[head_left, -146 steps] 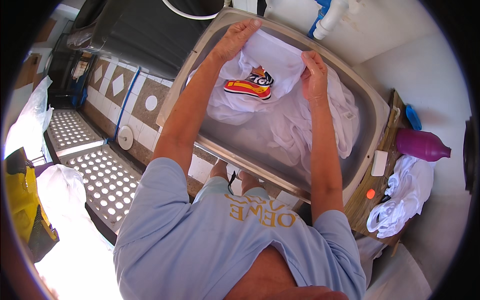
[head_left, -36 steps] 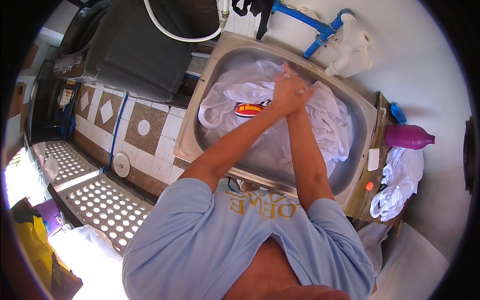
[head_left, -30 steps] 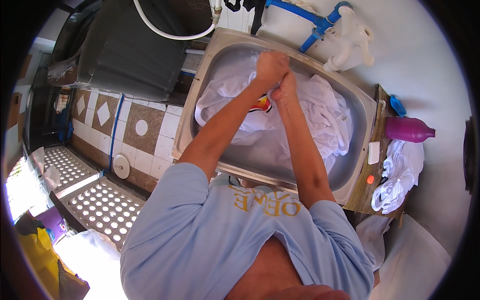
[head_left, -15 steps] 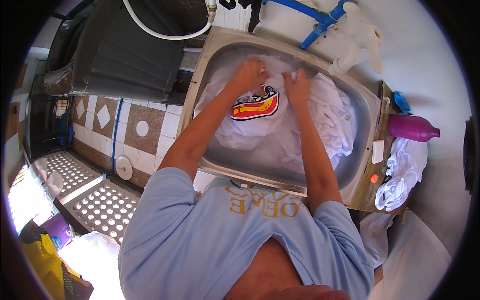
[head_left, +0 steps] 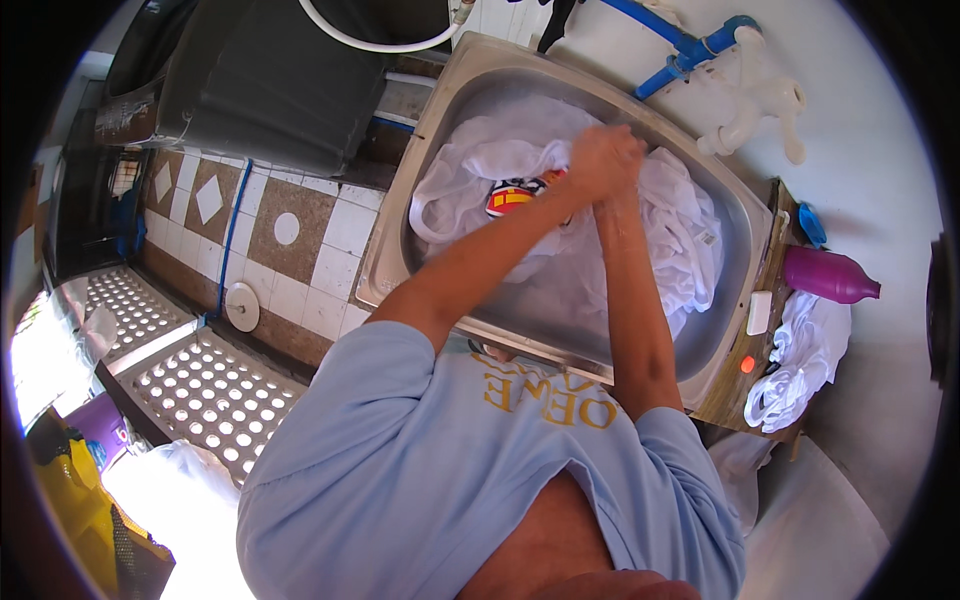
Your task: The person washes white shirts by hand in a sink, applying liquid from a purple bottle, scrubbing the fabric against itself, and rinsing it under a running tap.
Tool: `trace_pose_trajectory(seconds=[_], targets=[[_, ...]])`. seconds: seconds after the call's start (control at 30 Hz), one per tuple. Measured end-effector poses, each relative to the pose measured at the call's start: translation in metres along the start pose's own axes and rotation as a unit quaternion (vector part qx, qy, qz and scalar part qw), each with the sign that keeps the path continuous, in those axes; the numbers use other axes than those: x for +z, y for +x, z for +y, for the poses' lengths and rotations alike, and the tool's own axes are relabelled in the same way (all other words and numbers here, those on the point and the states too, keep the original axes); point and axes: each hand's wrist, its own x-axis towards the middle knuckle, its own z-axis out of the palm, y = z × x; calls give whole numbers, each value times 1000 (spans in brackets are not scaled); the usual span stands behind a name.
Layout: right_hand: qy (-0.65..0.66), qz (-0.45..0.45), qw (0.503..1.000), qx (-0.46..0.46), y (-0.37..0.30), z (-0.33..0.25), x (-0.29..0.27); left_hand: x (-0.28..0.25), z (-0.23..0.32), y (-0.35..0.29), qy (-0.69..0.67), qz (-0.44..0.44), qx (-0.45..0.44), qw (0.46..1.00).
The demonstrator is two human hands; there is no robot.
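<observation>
Both fists meet above the sink basin's far right part, over a wet white shirt [head_left: 470, 165] with a red, yellow and black print [head_left: 512, 197]. My left hand [head_left: 597, 162] is closed on a bunch of the shirt, slightly smeared by motion. Pressed against it, my right hand [head_left: 627, 158] is closed too, its fingers partly covered by the left. Folds of the shirt run from the hands toward the left side of the basin. More white cloth [head_left: 685, 240] lies bunched in cloudy water to the right of my right forearm.
A metal sink [head_left: 400, 215] surrounds the laundry. At its right, a wooden board [head_left: 735, 395] bears a purple bottle [head_left: 830, 275], a white bar [head_left: 759, 312], an orange cap [head_left: 747, 365] and white cloth [head_left: 790, 385]. A white tap [head_left: 760, 110] juts over the far right corner.
My left hand has moved right and met my right hand, drawing up the shirt. The print is now bunched and partly covered by my left forearm. The view has shifted slightly.
</observation>
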Motion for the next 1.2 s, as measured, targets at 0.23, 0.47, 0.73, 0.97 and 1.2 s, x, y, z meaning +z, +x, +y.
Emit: trace_pose_trajectory(seconds=[0.23,0.47,0.73,0.97,1.2], targets=[[21,-142,989,-33,-1,-27,-60,3,41,1,-48,-101,7,994],[-502,-91,860,4,-69,-80,25,-60,29,78,-154,-345,-204,903],[-302,-105,936,149,-100,-165,-36,-188,7,26,58,-383,-151,910],[-451,-84,878,138,-91,-151,-14,-198,0,14,48,-313,-247,916],[-400,-254,863,177,-92,-165,-49,-214,51,55,-164,-223,-195,941]])
